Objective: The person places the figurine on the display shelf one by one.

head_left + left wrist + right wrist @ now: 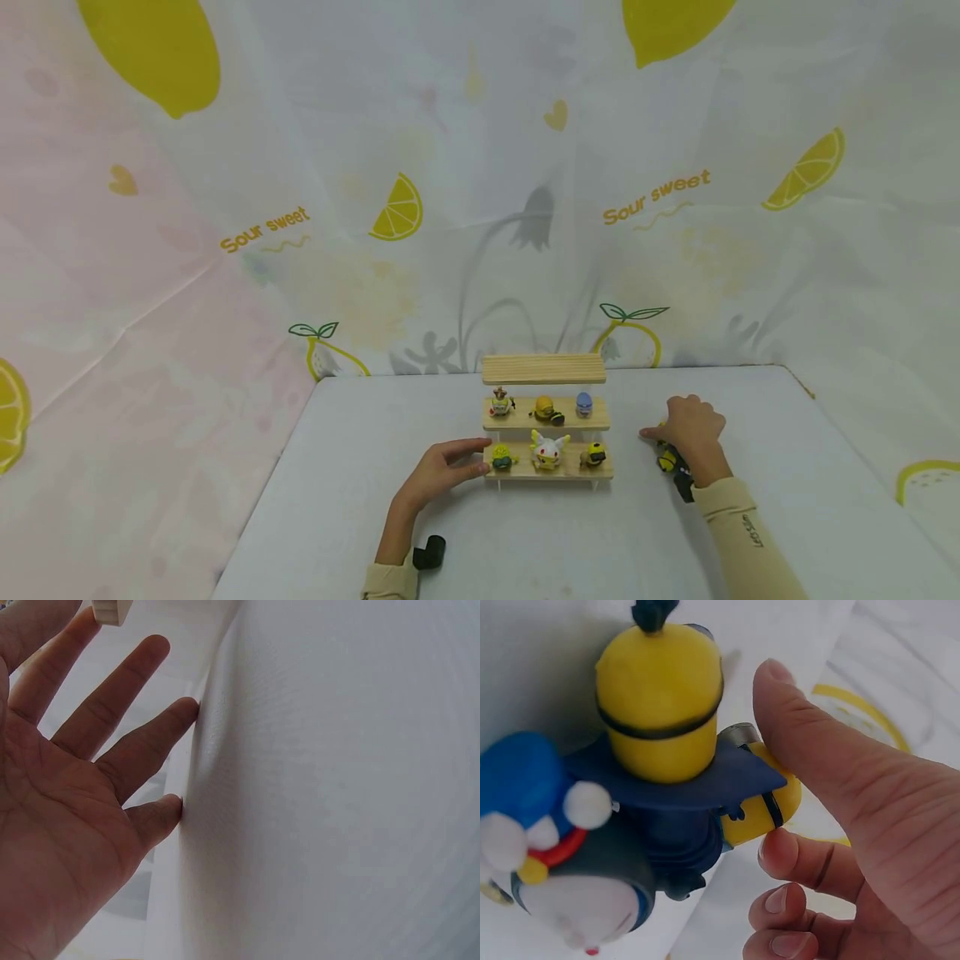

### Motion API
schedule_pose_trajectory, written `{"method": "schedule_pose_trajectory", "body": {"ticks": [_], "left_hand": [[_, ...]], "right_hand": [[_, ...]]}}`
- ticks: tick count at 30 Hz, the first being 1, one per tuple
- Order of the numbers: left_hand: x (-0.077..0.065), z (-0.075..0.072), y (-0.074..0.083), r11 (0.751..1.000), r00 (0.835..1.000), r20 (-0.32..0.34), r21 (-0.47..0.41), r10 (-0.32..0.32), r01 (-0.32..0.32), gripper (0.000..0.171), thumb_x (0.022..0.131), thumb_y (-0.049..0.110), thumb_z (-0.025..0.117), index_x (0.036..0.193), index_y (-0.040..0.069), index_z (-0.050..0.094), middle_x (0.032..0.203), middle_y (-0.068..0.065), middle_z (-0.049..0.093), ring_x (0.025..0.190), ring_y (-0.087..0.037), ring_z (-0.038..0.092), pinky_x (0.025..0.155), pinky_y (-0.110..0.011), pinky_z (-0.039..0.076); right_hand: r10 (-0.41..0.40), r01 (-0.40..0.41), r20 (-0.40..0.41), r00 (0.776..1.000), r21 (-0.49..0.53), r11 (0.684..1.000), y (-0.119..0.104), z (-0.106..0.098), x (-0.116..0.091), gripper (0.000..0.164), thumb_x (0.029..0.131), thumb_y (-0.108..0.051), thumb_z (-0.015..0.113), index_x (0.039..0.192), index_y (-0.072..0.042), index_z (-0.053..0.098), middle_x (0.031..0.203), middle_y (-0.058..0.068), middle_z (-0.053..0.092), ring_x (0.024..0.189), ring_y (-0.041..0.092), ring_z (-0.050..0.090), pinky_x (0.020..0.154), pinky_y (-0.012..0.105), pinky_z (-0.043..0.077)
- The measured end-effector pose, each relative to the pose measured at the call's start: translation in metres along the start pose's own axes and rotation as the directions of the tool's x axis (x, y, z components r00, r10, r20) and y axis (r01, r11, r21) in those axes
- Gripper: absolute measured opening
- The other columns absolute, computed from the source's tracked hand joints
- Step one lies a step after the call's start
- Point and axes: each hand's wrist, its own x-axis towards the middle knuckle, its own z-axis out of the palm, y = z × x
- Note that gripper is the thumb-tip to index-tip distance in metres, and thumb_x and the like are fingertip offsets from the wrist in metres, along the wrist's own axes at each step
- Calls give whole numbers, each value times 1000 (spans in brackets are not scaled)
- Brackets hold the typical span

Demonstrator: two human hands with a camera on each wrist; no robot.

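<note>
My left hand (442,475) is at the left end of a small wooden tiered shelf (543,368), its thumb and forefinger about the lower tier's end. In the left wrist view the fingers are spread, one fingertip against a wooden edge (112,610). My right hand (692,429) is over toy figures at the shelf's right. The right wrist view shows its thumb stretched out and fingers loosely bent beside a yellow goggled figure (761,802); a firm hold is not visible. Next to that are a yellow minion figure (660,705) with a dark blue collar and a blue-and-white figure (525,780).
The lower tier carries a yellow-green figure (502,457), a white one (547,451) with yellow ears and a yellow one (595,455). Above stand a crowned figure (500,403), a yellow one (544,407) and a blue one (584,405). A lemon-print cloth (495,275) hangs behind the white table (337,467).
</note>
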Motion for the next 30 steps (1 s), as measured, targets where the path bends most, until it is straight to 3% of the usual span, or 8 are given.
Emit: {"method": "schedule_pose_trajectory", "body": {"ticks": [8,24,30], "left_hand": [[1,0,0,1000,1000,0,30,6,-6,45,88,29,77,129,13,67,131,3,63,130,-18,51,110,-42,38],[-1,0,0,1000,1000,-11,11,-8,8,44,88,25,77,129,13,67,131,-1,63,130,-23,50,110,-47,37],[-1,0,0,1000,1000,-9,12,-17,17,45,87,27,78,129,14,67,131,2,63,131,-21,49,111,-46,36]], "right_hand": [[16,-17,12,1000,5,1000,3,-2,1,60,78,-36,82,107,12,60,89,24,54,80,38,56,72,55,50],[-2,1,-49,999,-17,1000,10,-7,-4,43,79,-27,77,89,11,60,80,21,51,75,38,56,66,52,49],[-39,43,-91,995,36,998,15,-11,-12,28,82,-20,71,82,6,60,79,18,50,70,35,55,60,51,49]]}}
